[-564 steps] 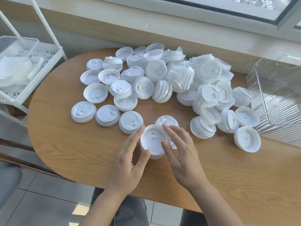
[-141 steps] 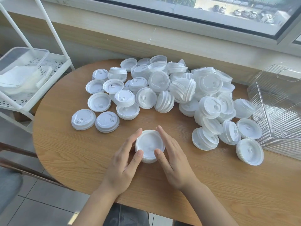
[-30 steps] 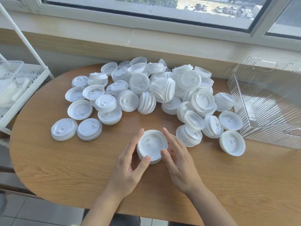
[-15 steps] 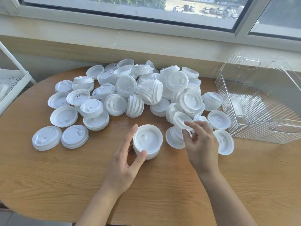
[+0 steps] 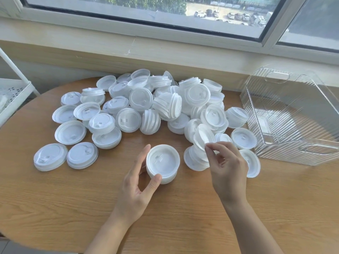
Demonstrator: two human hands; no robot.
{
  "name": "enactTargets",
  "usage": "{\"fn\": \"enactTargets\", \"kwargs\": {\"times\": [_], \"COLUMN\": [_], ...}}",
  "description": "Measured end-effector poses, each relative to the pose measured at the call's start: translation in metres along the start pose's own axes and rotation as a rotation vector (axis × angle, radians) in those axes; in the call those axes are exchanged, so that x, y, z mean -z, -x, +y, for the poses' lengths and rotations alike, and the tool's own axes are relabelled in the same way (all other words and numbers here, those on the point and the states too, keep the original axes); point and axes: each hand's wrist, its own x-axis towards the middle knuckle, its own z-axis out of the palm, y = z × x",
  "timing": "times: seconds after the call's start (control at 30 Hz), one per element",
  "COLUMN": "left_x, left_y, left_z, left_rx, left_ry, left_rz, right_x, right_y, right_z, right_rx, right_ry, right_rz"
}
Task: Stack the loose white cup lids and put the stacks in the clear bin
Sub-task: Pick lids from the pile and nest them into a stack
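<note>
Lids (image 5: 139, 105): white, heaped loose and in short stacks across the wooden table (image 5: 73, 208), spreading from the sill to its middle. Stack (image 5: 163, 163): stood near the front, left hand (image 5: 136, 187) cupping it between thumb and curved fingers. Lid (image 5: 202, 138): tilted, pinched at its rim by the right hand (image 5: 227, 167). Bin (image 5: 293, 118): clear, ribbed, at the table's right end.

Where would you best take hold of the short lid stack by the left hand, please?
Probably by its rim wall, from above: the lid stack sits flat and round, so thumb and fingers can span opposite sides, as the left hand already cups it.
</note>
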Motion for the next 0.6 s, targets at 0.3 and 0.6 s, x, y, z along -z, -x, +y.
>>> {"fn": "enactTargets", "kwargs": {"times": [0.3,0.6], "left_x": [0.001,0.001], "left_y": [0.003,0.002], "left_z": [0.003,0.000], "left_rx": [-0.020,-0.024], "left_ry": [0.000,0.022], "left_rz": [-0.030,-0.011], "right_x": [-0.007,-0.004], "right_y": [0.029,0.034], "right_z": [-0.030,-0.032], "right_rx": [0.547,0.629], "right_ry": [0.018,0.173], "right_rz": [-0.231,-0.311]}}
